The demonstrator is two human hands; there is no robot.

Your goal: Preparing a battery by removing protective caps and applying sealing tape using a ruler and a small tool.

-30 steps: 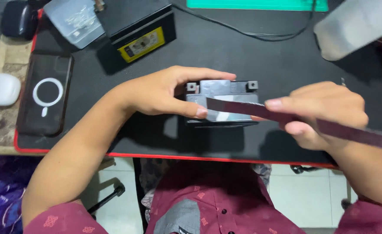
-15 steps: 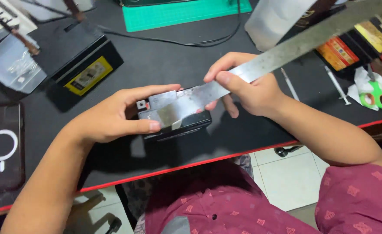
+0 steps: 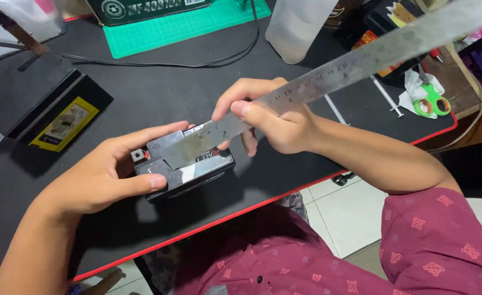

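Head view: the left hand (image 3: 96, 183) is gripping a small black battery (image 3: 185, 164) that is resting on the black mat of the bench (image 3: 284, 169) near its red front edge. The grip of this hand is closed around the battery's left end — the thumb is pressing on the near side and the fingers are curling over the far side.

The right hand (image 3: 273, 123) is holding a long steel ruler (image 3: 333, 71). Its grip is closed on the ruler, with the thumb lying on top of the blade and the fingers wrapping beneath. The ruler is running diagonally — its lower end is lying flat across the battery's top, and its upper end is rising toward the upper right corner of the view.

A second black battery with a yellow label (image 3: 55, 114) is sitting to the left, well apart. A green cutting mat (image 3: 186, 24) is lying at the far edge, with a black cable (image 3: 159, 63) running in front of it. Green-handled scissors (image 3: 432, 104) are lying to the right on a white cloth.
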